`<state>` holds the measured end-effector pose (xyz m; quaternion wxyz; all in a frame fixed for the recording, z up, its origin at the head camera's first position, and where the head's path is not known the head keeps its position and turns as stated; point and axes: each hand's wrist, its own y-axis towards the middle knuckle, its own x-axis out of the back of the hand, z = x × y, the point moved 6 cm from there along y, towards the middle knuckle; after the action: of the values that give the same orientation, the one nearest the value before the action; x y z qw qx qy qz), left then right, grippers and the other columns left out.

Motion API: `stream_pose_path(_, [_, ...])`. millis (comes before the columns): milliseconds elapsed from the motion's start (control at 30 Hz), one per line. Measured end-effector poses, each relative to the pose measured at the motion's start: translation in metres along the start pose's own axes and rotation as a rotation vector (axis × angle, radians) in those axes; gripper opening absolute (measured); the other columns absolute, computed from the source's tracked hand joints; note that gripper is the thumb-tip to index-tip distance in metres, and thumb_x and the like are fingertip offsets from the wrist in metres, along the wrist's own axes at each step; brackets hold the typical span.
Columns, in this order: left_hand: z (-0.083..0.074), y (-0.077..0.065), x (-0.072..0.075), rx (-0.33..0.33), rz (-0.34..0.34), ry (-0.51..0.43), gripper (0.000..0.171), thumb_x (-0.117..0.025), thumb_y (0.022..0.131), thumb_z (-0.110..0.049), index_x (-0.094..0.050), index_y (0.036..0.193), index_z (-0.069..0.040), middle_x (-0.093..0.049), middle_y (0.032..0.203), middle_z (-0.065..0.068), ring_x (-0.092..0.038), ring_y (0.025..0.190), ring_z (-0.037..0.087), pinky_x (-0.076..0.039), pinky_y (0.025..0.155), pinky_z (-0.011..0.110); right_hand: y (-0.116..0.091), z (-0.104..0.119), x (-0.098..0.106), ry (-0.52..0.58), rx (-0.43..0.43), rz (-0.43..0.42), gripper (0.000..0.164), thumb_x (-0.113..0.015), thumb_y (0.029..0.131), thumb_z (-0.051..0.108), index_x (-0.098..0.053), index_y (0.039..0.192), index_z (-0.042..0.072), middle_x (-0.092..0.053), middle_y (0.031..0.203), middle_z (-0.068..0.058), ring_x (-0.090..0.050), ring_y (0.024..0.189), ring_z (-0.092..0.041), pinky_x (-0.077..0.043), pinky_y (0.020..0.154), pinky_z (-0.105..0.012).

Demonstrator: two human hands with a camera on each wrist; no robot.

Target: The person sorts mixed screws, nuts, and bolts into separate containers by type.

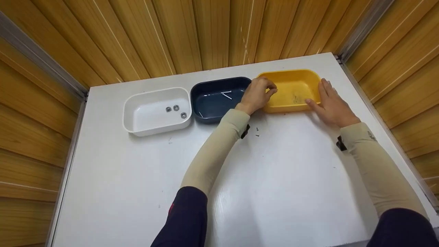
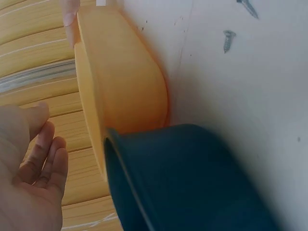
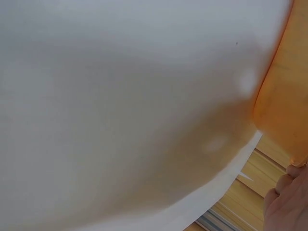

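Note:
A yellow bin stands at the back right, with a few tiny dark pieces on its floor. My right hand holds its front right corner, thumb over the front rim and fingers along the right wall. Over the bin's left rim, beside the dark blue bin, is my left hand. Its fingers are bent, and the thumb tip meets the index finger in the left wrist view; I cannot tell whether something small is between them. Two small screws lie on the table in front of the bins.
Silver bolts lie in the dark blue bin. To its left stands a white bin with three nuts. The bins line the back of the white table, which has wood-patterned walls on three sides.

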<state>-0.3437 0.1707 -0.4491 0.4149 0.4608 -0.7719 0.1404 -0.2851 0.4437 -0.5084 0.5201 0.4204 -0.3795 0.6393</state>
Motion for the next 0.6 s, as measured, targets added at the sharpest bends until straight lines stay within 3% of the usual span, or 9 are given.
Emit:
stream_pose_path(300, [-0.010,0.022,-0.014,0.067,-0.005,-0.010,0.023,-0.069,0.106,-0.025,-0.082,0.122,-0.015,-0.076,0.120,-0.004,-0.065,0.114,0.007,-0.050,0.103,0.014,-0.013,-0.010,0.008,0.001,-0.034,0.002,0.097,-0.033,0.110,0.065,0.010,0.168,0.000,0.015,0.178,-0.020,0.011,0.165,-0.043,-0.001,0.134,-0.060])
stream_pose_path(600, [-0.010,0.033,-0.011,0.126,0.001,0.010,0.024,-0.068,0.106,-0.026,-0.081,0.123,-0.016,-0.071,0.119,-0.004,-0.063,0.112,0.007,-0.050,0.103,0.014,-0.014,-0.009,0.010,0.009,-0.019,-0.024,0.096,-0.034,0.110,0.064,0.008,0.169,0.000,0.014,0.178,-0.019,0.011,0.165,-0.042,0.000,0.134,-0.059])
